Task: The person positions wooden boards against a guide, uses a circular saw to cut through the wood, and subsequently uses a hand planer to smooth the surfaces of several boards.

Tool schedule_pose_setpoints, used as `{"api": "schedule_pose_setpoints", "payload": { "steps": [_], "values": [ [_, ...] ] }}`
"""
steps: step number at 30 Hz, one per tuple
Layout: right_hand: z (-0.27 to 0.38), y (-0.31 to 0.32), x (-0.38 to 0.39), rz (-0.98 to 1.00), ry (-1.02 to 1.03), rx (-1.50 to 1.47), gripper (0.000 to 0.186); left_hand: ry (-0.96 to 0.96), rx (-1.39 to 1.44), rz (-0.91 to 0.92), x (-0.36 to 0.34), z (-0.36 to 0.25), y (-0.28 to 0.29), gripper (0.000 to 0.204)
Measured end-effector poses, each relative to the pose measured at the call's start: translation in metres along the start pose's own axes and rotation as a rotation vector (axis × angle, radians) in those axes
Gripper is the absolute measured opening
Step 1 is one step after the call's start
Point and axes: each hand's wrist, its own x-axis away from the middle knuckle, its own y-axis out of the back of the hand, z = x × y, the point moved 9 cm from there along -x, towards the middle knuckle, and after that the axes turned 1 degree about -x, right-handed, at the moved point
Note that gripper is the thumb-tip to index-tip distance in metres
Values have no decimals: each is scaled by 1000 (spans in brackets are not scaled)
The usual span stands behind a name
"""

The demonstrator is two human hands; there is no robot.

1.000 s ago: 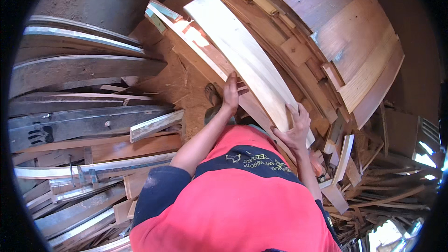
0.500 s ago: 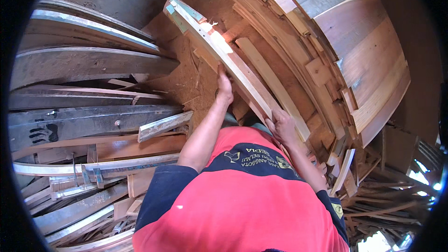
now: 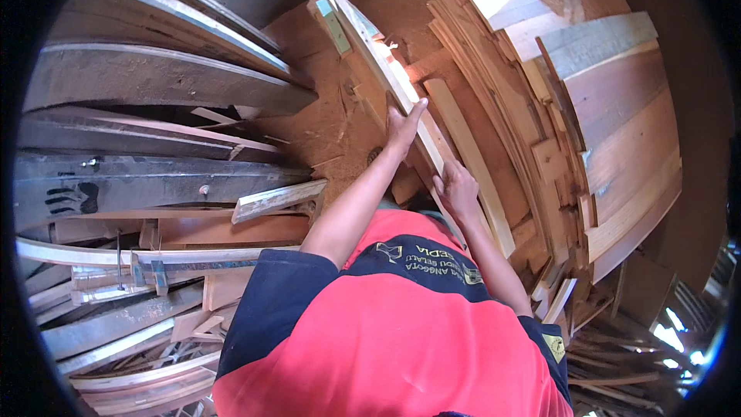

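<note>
My left hand (image 3: 405, 123) grips a long, narrow pale wooden board (image 3: 431, 140), thumb along its top, partway down its length. Nearer my body, my right hand (image 3: 455, 185) has its fingers curled over the same board. The board slants from my belly toward the upper middle, where green and blue-green pieces (image 3: 333, 27) show at its far end. Just right of it lies another pale plank (image 3: 471, 166). My fingertips under the board are partly hidden.
Long dark weathered boards (image 3: 139, 77) with light edges fill the left side. Stacked planks (image 3: 502, 108) and wide panels (image 3: 617, 154) stand along the right, with a pile of offcuts (image 3: 625, 363) at lower right. Brown sawdust covers the floor (image 3: 332, 116) beyond my hands.
The wide pale board held a second ago no longer covers the narrow one. My hands have shifted onto the narrow board, my left hand most recently sliding right. The surroundings have shifted in the view.
</note>
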Motion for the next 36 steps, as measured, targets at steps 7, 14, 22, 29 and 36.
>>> {"api": "schedule_pose_setpoints", "payload": {
  "steps": [7, 14, 22, 29, 36],
  "values": [
    [33, -14, -65, 7, 12, -15, 27, 104, -34, -40, -87, 21, 20, 66],
    [33, -23, -76, 11, 20, -13, 25, 36, 41, -88, -103, 24, 27, 68],
    [31, -23, -80, 21, 9, 21, 25, 103, 13, -108, -101, 6, 24, 69],
    [-43, -35, -50, 145, -190, -621, 45, 94, 104, -133, -113, 4, 29, 88],
    [-113, -68, 40, 264, -187, -585, 51, 39, 205, -276, -151, 1, 49, 85]
  ]
}}
